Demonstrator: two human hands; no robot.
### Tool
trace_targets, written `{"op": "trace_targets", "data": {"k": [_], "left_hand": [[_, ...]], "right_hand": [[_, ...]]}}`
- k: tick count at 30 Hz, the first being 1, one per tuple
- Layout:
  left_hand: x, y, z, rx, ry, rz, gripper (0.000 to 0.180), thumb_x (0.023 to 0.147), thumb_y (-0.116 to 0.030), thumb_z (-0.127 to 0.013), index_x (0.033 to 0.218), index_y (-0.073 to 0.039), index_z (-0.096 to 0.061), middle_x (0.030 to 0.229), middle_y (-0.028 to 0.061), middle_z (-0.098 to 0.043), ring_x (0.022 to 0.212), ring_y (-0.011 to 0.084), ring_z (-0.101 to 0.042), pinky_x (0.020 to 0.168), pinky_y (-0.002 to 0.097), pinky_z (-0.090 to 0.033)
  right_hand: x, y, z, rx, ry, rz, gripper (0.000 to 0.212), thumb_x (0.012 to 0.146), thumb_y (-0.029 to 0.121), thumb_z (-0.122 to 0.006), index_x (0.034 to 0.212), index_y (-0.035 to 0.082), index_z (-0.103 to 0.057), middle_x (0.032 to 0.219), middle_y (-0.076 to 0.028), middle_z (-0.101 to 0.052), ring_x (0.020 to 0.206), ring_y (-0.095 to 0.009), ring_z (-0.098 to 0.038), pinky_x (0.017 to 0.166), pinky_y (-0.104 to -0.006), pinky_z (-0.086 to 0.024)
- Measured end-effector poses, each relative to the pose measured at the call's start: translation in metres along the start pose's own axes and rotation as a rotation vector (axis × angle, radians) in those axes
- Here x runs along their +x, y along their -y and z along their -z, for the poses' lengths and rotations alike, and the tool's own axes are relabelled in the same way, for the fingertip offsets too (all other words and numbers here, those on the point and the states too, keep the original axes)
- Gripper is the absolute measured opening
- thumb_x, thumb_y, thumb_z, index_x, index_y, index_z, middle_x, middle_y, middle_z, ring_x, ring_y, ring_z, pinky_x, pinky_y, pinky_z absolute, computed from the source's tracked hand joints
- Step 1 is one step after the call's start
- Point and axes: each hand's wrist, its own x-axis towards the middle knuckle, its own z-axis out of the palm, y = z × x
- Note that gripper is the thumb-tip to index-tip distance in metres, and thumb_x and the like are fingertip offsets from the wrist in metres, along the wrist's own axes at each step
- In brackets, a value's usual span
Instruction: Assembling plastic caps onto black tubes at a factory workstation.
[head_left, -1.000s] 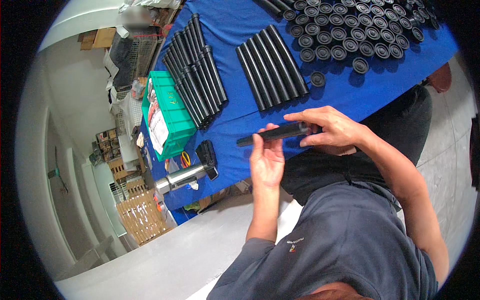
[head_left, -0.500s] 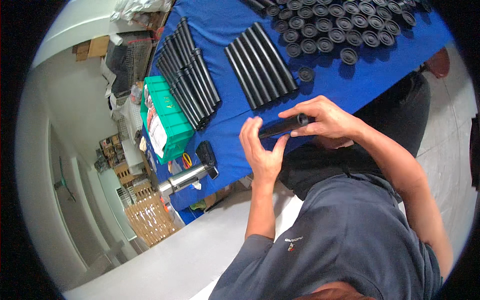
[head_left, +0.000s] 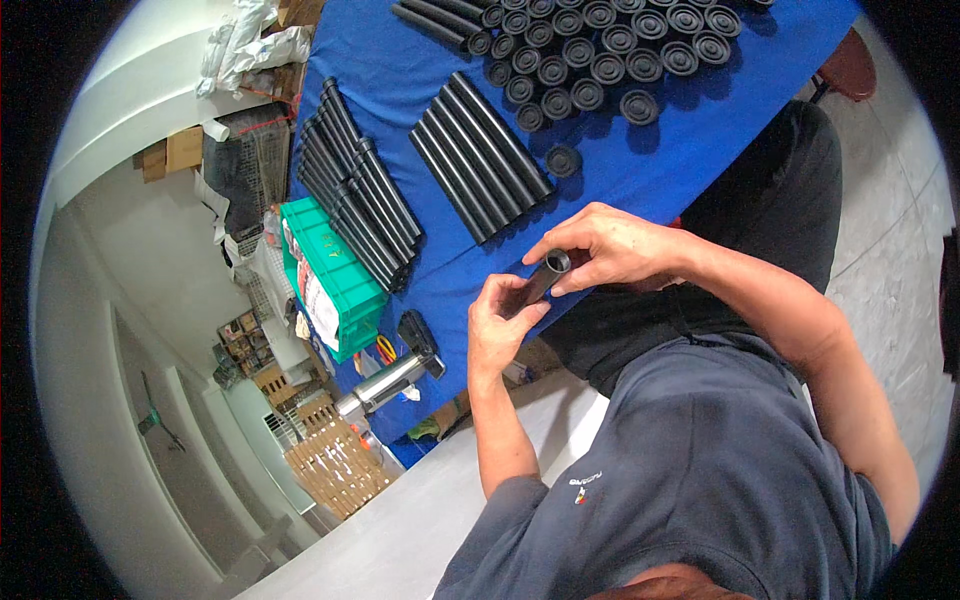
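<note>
A short black tube (head_left: pixel 541 283) is held between my two hands close to the table's near edge. Its hollow end (head_left: pixel 558 262) faces up toward me, at the right hand. My left hand (head_left: pixel 496 322) wraps its fingers round the lower part, covering that end. With thumb and fingers on either side, my right hand (head_left: pixel 612 246) grips the tube near the open rim. Beyond the hands, a row of black tubes (head_left: pixel 478 160) lies side by side on the blue cloth (head_left: pixel 610 190). One round black ribbed cap (head_left: pixel 563 160) sits just past the right hand.
Many black caps (head_left: pixel 620 40) cover the far right. A pile of thinner black tubes (head_left: pixel 355 190) lies left, beside a green crate (head_left: pixel 335 270). A silver-and-black tool (head_left: pixel 390 378) rests at the table's left edge, near yellow-handled scissors (head_left: pixel 386 348). A reddish-brown stool (head_left: pixel 850 65) stands at right.
The tube has turned so its open end faces me more. My left fingers have closed further round it. The view has shifted, with the tabletop things now farther left.
</note>
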Motion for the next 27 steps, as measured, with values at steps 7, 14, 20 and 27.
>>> {"op": "trace_targets", "data": {"k": [7, 14, 20, 27], "left_hand": [[0.005, 0.0, 0.013, 0.056, 0.092, -0.136, 0.036, 0.084, -0.018, -0.077, 0.112, 0.002, -0.064, 0.105, 0.005, -0.063, 0.096, 0.0135, -0.059, 0.087, 0.0279, -0.047], [0.006, -0.002, 0.004, -0.043, 0.045, -0.126, 0.042, 0.086, -0.019, -0.076, 0.12, 0.0, -0.061, 0.107, 0.0089, -0.065, 0.099, 0.0173, -0.062, 0.088, 0.0303, -0.048], [0.007, -0.004, -0.004, 0.189, -0.081, -0.055, 0.035, 0.078, -0.004, -0.079, 0.108, -0.001, -0.061, 0.103, 0.0083, -0.068, 0.094, 0.0155, -0.064, 0.085, 0.0304, -0.05], [-0.003, 0.007, -0.017, -0.891, -0.066, -0.25, 0.031, 0.089, -0.014, -0.073, 0.116, -0.005, -0.061, 0.103, 0.0117, -0.067, 0.098, 0.0224, -0.063, 0.098, 0.0466, -0.049]], "right_hand": [[0.001, -0.002, -0.001, -0.03, -0.014, -0.017, 0.04, 0.082, 0.02, -0.077, 0.116, 0.002, -0.066, 0.084, -0.014, -0.069, 0.074, -0.022, -0.067, 0.067, -0.035, -0.051], [0.002, -0.005, -0.002, 0.034, -0.08, -0.039, 0.032, 0.083, 0.027, -0.074, 0.103, 0.003, -0.068, 0.077, -0.015, -0.069, 0.071, -0.03, -0.069, 0.064, -0.0389, -0.052], [0.004, -0.001, 0.001, -0.09, -0.078, -0.103, 0.035, 0.083, 0.034, -0.074, 0.094, 0.001, -0.066, 0.073, -0.016, -0.066, 0.068, -0.031, -0.067, 0.063, -0.0395, -0.051], [0.003, 0.004, 0.0, -0.15, 0.082, -0.077, 0.072, 0.079, 0.056, -0.073, 0.116, -0.004, -0.062, 0.095, -0.02, -0.069, 0.087, -0.033, -0.068, 0.073, -0.0411, -0.054]]}}
